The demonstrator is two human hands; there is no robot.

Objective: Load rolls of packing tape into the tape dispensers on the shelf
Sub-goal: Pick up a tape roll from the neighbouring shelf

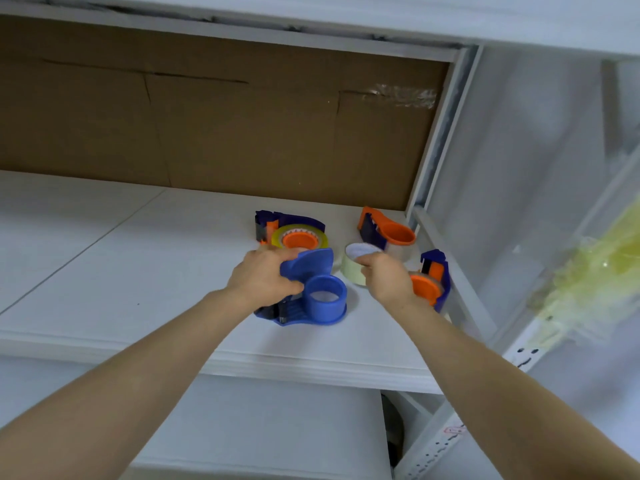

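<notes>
A blue tape dispenser [313, 289] lies on the white shelf [138, 271], its round hub bare. My left hand [263, 278] grips its curved upper part. My right hand [384, 277] holds a roll of clear packing tape [356, 263] just right of the dispenser. Behind it stands a dark blue dispenser with an orange hub and a tape roll on it [294, 233]. An orange dispenser [388, 230] sits at the back right. A further dark blue and orange dispenser [433, 282] is partly hidden by my right hand.
A brown cardboard sheet [207, 126] backs the shelf. A grey metal upright and brace [446, 258] bound the shelf on the right. Crumpled clear plastic film [588, 271] hangs beyond the upright. A lower white shelf [259, 427] lies below.
</notes>
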